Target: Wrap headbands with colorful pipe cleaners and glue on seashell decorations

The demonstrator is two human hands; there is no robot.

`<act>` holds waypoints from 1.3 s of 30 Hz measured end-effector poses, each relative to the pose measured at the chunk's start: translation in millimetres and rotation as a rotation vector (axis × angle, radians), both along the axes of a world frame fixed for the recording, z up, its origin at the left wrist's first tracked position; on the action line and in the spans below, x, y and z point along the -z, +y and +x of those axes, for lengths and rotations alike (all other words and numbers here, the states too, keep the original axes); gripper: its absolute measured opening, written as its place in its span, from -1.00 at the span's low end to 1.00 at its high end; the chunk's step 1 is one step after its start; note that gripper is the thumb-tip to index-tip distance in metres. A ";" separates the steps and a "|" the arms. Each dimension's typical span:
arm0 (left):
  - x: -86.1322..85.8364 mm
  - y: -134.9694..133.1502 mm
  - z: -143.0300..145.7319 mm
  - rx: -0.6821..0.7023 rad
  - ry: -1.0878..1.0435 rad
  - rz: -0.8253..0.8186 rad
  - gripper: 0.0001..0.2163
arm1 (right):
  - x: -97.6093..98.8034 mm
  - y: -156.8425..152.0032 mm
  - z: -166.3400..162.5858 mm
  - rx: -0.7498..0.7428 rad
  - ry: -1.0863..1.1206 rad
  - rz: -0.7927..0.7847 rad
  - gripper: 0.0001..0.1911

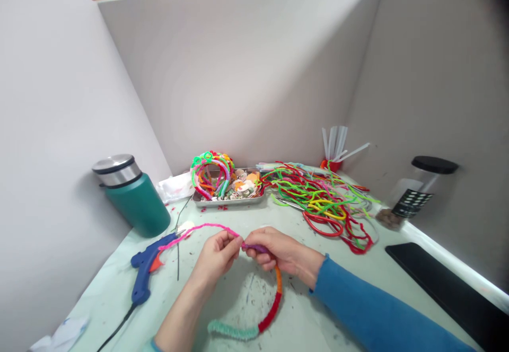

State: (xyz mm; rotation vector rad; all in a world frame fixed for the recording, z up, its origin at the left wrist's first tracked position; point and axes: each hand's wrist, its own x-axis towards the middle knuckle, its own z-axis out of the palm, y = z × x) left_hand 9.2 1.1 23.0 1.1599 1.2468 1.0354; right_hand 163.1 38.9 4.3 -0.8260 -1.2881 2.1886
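Observation:
My left hand (218, 256) pinches a pink pipe cleaner (207, 226) close to where it meets a wrapped headband. From that pinch the loose length of pink arcs left, and its tip lies over the glue gun. Closed around the purple part of the headband (274, 309) is my right hand (274, 248). Below my right hand the band curves down through orange and red sections to a mint-green end near the table. The fingertips of both hands almost meet, and my fingers hide part of the join.
A blue glue gun (145, 267) with a cord lies left, near a green bottle (139, 198). Behind, a metal tray (230, 201) holds finished bands and small pieces. Many-coloured pipe cleaners (314, 187), red-handled scissors (324, 225), a jar (413, 193) and a black slab (445, 288) are right.

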 end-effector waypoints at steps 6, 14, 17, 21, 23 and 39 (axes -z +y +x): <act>5.2 1.6 -1.1 -0.002 0.023 0.007 -0.69 | 0.6 -1.2 -1.4 0.027 -0.032 0.055 -0.87; 0.4 0.8 0.8 -0.077 0.020 -0.027 -0.76 | -0.9 -8.2 -8.0 0.295 -0.300 0.620 -0.89; -1.3 0.4 0.8 -0.087 0.001 -0.047 -0.78 | -3.5 -13.4 -7.7 0.332 -0.366 0.906 -0.89; 1.0 1.0 0.4 -0.095 0.008 -0.056 -0.80 | -3.4 -19.1 -7.8 0.394 -0.483 1.193 -0.93; 3.7 1.8 0.4 -0.087 0.010 -0.052 -0.80 | -0.7 -20.5 -8.5 0.418 -0.545 1.297 -0.93; 9.3 4.3 1.8 -0.071 0.076 0.006 -0.86 | 7.7 -25.8 -16.5 0.558 -0.587 1.290 -0.89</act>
